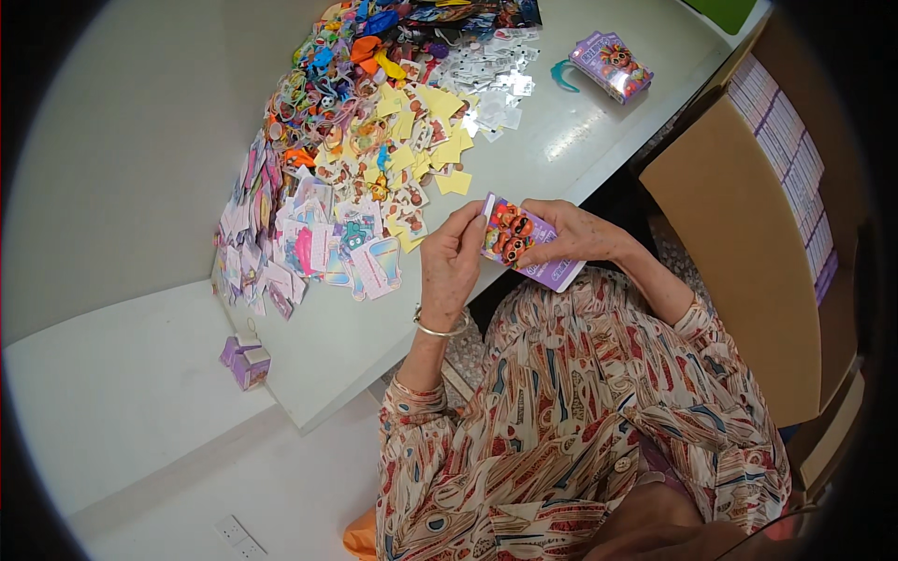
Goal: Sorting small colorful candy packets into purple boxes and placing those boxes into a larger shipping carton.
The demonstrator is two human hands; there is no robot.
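Observation:
A small purple cardboard box (562, 271) with orange cartoon figures on its front is held over the table's near edge, between both hands. My left hand (447, 262), with a bangle at the wrist, pinches the box's left end, where a white edge shows. On the other side my right hand (585, 234) grips the box, its thumb lying across the printed front and its fingers behind, partly hidden. Nearest to the hands on the table are yellow paper pieces (454, 182) and pastel printed cards (377, 268). Whether the box contains anything cannot be seen.
Small colourful toys (327, 70) and clear little packets (486, 79) are heaped at the back. Another stack of purple boxes (611, 65) lies beside a teal hook-shaped piece (564, 77). A large carton (739, 252) of packed boxes stands right. Smaller purple boxes (247, 363) sit far left.

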